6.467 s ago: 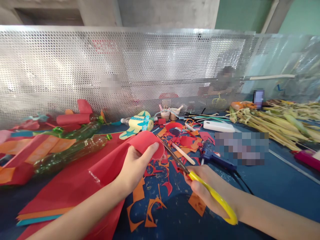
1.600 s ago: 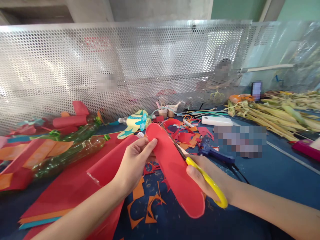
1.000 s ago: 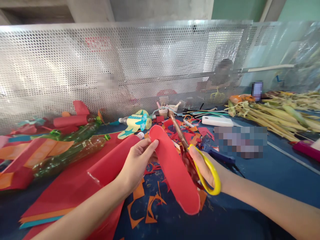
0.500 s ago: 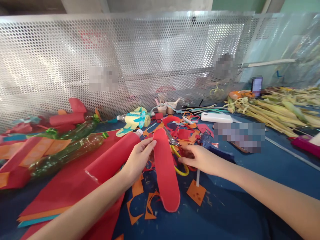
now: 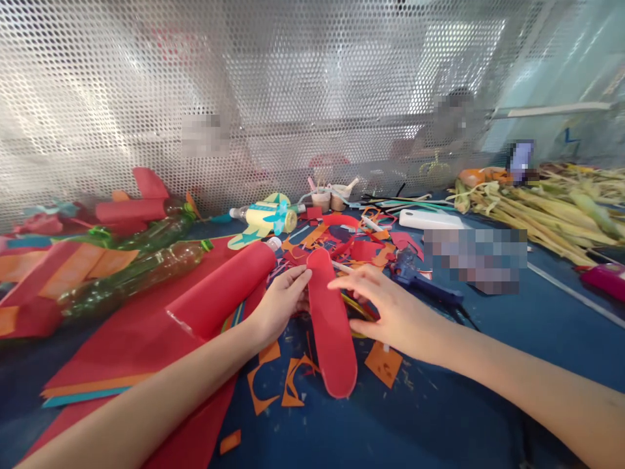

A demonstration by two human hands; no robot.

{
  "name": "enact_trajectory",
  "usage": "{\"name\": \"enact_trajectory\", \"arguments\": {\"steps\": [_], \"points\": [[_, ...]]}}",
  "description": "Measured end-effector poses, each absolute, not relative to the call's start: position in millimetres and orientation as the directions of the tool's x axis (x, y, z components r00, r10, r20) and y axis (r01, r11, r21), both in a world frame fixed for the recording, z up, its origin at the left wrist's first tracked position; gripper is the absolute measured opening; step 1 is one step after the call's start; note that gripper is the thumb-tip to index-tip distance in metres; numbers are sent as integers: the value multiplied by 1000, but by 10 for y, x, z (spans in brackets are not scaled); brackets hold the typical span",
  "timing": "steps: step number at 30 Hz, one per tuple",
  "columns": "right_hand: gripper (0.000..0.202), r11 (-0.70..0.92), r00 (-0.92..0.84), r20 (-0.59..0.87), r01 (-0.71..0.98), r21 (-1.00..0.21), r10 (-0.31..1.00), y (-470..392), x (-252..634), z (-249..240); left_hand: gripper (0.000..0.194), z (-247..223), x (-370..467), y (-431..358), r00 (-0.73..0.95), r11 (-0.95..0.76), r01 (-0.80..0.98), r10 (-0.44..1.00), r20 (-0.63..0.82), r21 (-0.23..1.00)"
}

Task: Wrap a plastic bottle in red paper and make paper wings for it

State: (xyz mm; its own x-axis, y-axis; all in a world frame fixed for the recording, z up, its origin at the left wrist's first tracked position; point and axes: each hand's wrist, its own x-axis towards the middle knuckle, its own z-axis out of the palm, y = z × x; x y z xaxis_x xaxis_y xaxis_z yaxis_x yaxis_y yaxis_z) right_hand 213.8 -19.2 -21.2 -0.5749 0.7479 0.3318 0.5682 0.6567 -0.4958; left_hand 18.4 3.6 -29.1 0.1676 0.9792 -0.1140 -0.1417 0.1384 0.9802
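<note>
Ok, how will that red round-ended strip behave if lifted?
Likely fairly stiff: pinched near its far end by the left hand, the red strip looks nearly flat. Probably light, since its edge looks thin. Being flat, it seems unlikely to roll.

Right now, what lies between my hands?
In the head view, mainly the red strip, held by your left hand, plus part of the yellow scissors handle.
</note>
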Motion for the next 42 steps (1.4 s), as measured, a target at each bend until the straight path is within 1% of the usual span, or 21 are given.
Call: {"name": "enact_trajectory", "arguments": {"steps": [1, 3, 5, 6, 9, 12, 15, 17, 20, 25, 29, 32, 35, 42], "points": [[44, 683, -612, 330, 534, -498, 719, -205, 2131, -212, 22, -304, 190, 38, 166, 138, -151, 980, -113, 979], [28, 730, -662, 347, 475, -492, 664, -219, 2120, -216, 24, -319, 200, 38, 167, 134, -166, 980, -106, 977], [12, 749, -670, 378, 426, -508, 638, -217, 2113, -218, 25, -320, 205, 32, 175, 130, -173, 980, -99, 976], [7, 743, -658, 392, 412, -527, 643, -211, 2110, -217, 26, -316, 207, 25, 178, 127, -176, 979, -96, 976], [12, 658, -550, 395, 446, -606, 736, -182, 2103, -203, 26, -298, 211, -6, 185, 112, -183, 980, -78, 977], [14, 524, -418, 335, 517, -677, 844, -152, 2101, -187, 29, -291, 215, -39, 220, 103, -181, 973, -62, 978], [13, 457, -363, 294, 546, -702, 884, -137, 2103, -182, 29, -307, 213, -56, 266, 83, -177, 963, -34, 981], [14, 445, -345, 293, 551, -706, 892, -134, 2104, -182, 27, -321, 206, -59, 278, 78, -190, 960, -23, 979], [15, 435, -324, 297, 557, -707, 898, -132, 2099, -181, 32, -324, 198, -62, 300, 91, -201, 954, -27, 975], [18, 448, -324, 313, 567, -691, 893, -127, 2093, -181, 26, -290, 213, -77, 323, 9, -65, 946, 13, 998], [17, 469, -315, 348, 546, -694, 883, -127, 2105, -207, 30, -303, 215, -68, 352, -29, -15, 935, 33, 999], [13, 469, -300, 362, 494, -733, 882, -124, 2118, -243, 31, -322, 211, -58, 378, -35, -11, 925, 36, 999], [14, 443, -294, 343, 427, -788, 892, -108, 2128, -274, 32, -330, 210, -55, 396, -42, -12, 917, 44, 999], [9, 458, -275, 372, 412, -788, 887, -72, 2122, -299, 29, -325, 207, -55, 426, -64, 4, 903, 56, 998]]}}
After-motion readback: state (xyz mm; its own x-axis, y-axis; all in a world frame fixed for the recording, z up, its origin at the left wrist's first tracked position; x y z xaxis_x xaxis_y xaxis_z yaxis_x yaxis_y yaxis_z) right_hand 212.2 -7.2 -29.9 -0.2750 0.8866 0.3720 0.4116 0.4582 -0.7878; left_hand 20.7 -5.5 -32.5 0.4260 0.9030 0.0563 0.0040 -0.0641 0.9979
